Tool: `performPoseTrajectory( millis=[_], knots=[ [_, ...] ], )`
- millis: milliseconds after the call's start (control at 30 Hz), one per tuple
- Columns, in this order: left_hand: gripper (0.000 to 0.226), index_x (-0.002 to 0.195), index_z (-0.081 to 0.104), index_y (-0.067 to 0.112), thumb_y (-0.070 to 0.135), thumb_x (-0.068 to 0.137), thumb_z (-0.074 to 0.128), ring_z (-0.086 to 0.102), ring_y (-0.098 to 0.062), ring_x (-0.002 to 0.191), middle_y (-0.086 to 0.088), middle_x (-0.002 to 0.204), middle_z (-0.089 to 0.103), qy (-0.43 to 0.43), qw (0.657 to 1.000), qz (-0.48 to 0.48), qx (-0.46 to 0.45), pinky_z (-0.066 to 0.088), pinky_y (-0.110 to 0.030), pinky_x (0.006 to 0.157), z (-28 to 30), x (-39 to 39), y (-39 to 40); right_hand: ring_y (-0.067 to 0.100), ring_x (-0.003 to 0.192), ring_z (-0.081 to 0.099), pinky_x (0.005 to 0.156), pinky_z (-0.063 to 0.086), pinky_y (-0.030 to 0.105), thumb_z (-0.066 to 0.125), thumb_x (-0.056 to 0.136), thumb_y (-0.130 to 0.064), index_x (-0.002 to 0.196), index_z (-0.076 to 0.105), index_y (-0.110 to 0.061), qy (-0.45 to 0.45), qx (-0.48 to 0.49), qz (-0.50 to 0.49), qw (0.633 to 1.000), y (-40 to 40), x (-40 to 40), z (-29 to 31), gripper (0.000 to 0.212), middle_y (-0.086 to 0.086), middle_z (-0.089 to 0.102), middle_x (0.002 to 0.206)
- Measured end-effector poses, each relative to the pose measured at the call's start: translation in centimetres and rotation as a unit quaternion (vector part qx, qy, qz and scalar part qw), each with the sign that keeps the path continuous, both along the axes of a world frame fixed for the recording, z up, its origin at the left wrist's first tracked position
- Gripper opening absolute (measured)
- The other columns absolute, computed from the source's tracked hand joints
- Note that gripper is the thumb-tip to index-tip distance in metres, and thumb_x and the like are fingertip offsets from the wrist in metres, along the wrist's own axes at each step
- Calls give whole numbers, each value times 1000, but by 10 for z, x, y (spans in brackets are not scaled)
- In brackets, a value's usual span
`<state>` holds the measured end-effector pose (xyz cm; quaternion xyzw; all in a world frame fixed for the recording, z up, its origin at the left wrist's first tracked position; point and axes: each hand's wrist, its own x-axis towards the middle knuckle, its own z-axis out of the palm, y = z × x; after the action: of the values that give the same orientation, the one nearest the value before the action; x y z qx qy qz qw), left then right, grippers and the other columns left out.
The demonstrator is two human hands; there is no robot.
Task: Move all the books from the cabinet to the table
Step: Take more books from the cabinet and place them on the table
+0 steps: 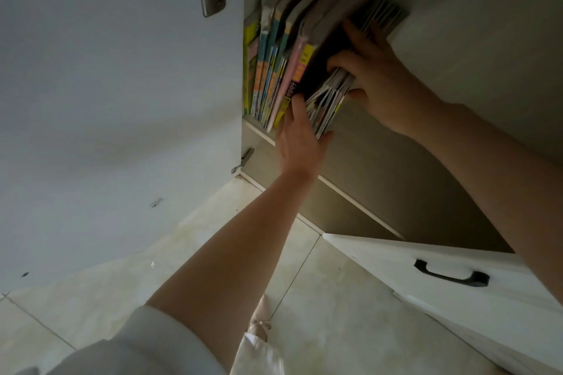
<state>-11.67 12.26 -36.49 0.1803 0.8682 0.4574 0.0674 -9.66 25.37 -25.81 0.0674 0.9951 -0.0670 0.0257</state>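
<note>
White cabinet (pixel 457 24), head view — books (pixel 274 70) standing packed at the shelf's left end, bare shelf running rightward. Right hand (pixel 374 79) and left hand (pixel 300 137) are both clasping a thin bundle (pixel 327 100) — spine lettering unreadable.

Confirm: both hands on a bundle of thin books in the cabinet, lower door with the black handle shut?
Not quite. The head view shows the lower door with the black handle swung open. Left hand and right hand do hold the bundle of thin books.
</note>
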Motion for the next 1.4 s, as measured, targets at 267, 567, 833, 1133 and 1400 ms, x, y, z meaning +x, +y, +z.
performPoseTrajectory(
  millis=[267, 567, 833, 1133, 1400],
  knots=[
    [76, 132, 42, 16, 29, 68, 81, 65, -28, 104, -5, 119, 67, -29, 999, 10, 32, 51, -34, 84, 4, 0, 1, 47, 144, -2, 114, 23, 59, 72, 79, -5, 117, 46, -35, -89, -6, 24, 996, 10, -15, 11, 55, 4, -5, 162],
    [75, 130, 45, 16, 37, 68, 82, 67, -26, 97, -4, 111, 70, -34, 997, -47, 58, 56, -38, 84, -1, 9, -19, 47, 144, 1, 108, 36, 55, 70, 78, 1, 120, 48, -37, -111, -13, 7, 994, -8, -3, 20, 60, -5, -14, 161],
    [69, 118, 56, 16, 59, 65, 64, 70, -13, 84, 3, 102, 74, -50, 994, -83, 53, 55, -19, 67, -11, -1, -72, 19, 148, 10, 116, 23, 36, 76, 75, -6, 148, 16, -41, 6, -132, -27, 991, -28, 23, 18, 101, -5, -1, 161],
    [57, 113, 54, 30, 39, 62, 77, 66, -10, 100, 8, 111, 70, -143, 971, -180, 69, 60, -34, 82, -16, -28, -95, 10, 138, 25, 109, 34, 31, 89, 53, 0, 150, -7, -28, 90, -321, -297, 895, 10, 50, -27, 140, 5, 14, 156],
    [60, 116, 58, 22, -1, 67, 83, 60, 17, 97, 16, 109, 66, -216, 942, -251, 62, 53, -10, 74, -23, -50, -109, 17, 118, 57, 102, 47, 44, 87, 59, -2, 125, 57, -19, -90, -455, -293, 836, 12, 85, -57, 75, 1, 63, 124]
  ],
)
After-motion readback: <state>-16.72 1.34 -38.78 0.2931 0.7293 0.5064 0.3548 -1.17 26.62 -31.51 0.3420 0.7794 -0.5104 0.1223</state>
